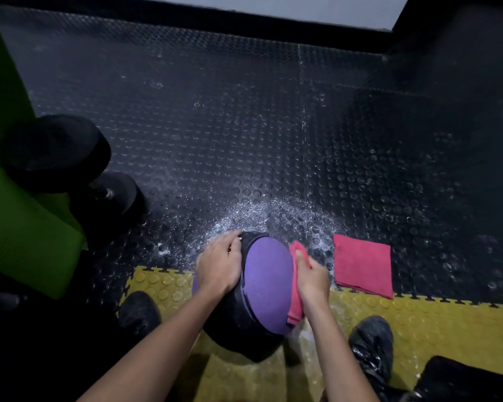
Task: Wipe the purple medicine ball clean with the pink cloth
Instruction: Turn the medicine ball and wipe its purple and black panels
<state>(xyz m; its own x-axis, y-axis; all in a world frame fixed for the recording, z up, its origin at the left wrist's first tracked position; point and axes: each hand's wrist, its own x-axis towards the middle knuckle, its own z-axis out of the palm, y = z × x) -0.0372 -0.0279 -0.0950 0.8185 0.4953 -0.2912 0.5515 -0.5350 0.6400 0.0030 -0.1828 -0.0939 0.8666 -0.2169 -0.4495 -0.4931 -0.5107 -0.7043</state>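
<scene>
The purple and black medicine ball [266, 285] sits on the floor between my feet, at the seam of black and yellow matting. My left hand [219, 264] lies over its upper left side, fingers spread along the black band. My right hand [312, 278] holds a pink cloth [295, 291] against the ball's right side, thumb over the cloth's top. A second pink cloth [363, 265] lies folded flat on the floor to the right.
White powder [273, 213] is scattered on the black studded floor beyond the ball. A black dumbbell [67, 166] rests at left against a green rolled mat [21, 227]. My shoes [370, 340] stand on yellow tiles [418, 320].
</scene>
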